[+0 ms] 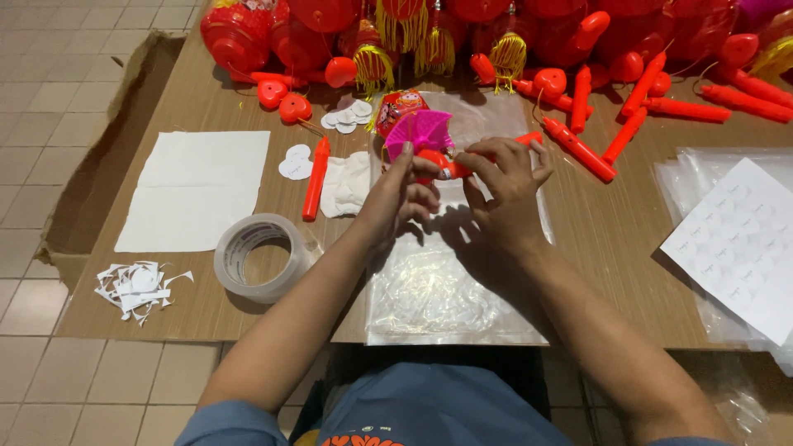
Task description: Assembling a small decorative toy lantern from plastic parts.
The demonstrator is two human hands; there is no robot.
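Both hands meet over the middle of the counter (628, 239), working a small pink fan piece (421, 132) with a red-orange base. Left hand (396, 198) has its fingers (409, 165) pinched together on the base from the left; right hand (504, 194) curls in from the right, fingers (479, 161) clamped on the same piece. It's held just above a clear plastic bag (438, 289) lying flat, whose lower edge runs right up to the counter's near edge. Left of the hands, a red stick (315, 177) lies just beside them, then a tape roll (260, 256) close to the left forearm, and white paper (194, 190) farther out. Paper scraps (136, 285) sit near the front left edge. On the right, loose red sticks (582, 149) crowd in, and a sticker sheet (739, 248) overhangs. Red lanterns (330, 33) wall off the far edge. Bare wood shows between the right wrist and the sticker sheet.
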